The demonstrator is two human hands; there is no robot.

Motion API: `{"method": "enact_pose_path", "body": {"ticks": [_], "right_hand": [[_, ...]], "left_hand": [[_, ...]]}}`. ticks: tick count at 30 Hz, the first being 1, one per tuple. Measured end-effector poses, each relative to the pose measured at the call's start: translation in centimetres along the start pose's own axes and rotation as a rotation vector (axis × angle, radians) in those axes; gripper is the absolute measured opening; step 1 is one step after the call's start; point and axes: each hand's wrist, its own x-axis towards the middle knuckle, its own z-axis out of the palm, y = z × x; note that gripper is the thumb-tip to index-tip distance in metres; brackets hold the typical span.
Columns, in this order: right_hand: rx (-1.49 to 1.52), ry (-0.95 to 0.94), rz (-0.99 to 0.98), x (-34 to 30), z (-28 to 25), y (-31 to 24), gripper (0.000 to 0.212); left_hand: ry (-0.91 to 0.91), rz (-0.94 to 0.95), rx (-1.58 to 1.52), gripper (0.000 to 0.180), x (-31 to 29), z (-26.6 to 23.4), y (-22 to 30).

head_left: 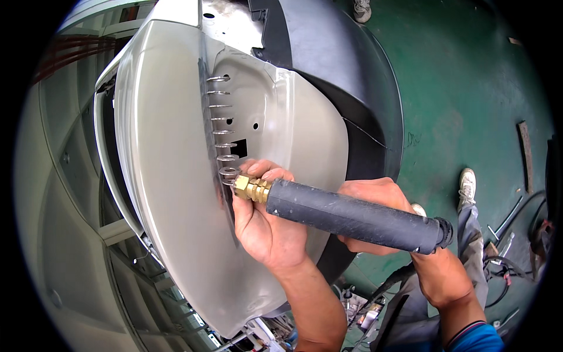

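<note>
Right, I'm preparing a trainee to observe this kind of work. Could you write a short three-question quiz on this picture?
1. Multiple choice: what colour is the floor?
A) red
B) green
C) white
2. Short answer: which hand is nearer the brass fitting?
3. True or false: the metal rings stand in a row along the beige panel.

Key:
1. B.
2. The left hand; its fingers are right beside the fitting, while the right hand is farther along, partly hidden by the black handle.
3. True.
</note>
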Motion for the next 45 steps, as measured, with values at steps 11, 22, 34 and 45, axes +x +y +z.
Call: {"method": "enact_pose_path", "body": {"ticks": [11,22,34,45], "right_hand": [[-0.009,-0.032,-0.042,-0.09,-0.05,-0.02,0.034],[-0.039,-0.013,-0.085,0.10,-0.18,-0.08,0.033],[-0.026,-0.005,-0.066,0.05,-0.02,0.11,0.031],[-0.007,0.001,-0.090,0.12,0.11,0.55,0.028]], "left_hand": [[0.067,0.039,0.070,0.016,-0.16,0.42,-0.31],[0.014,-0.035,-0.045,0.015,0.34,0.09,-0.41],[0.025,-0.022,-0.068,0.019,0.29,0.04,-0.67],[0.075,0.009,-0.068,0.018,0.17,0.25,-0.72]]}}
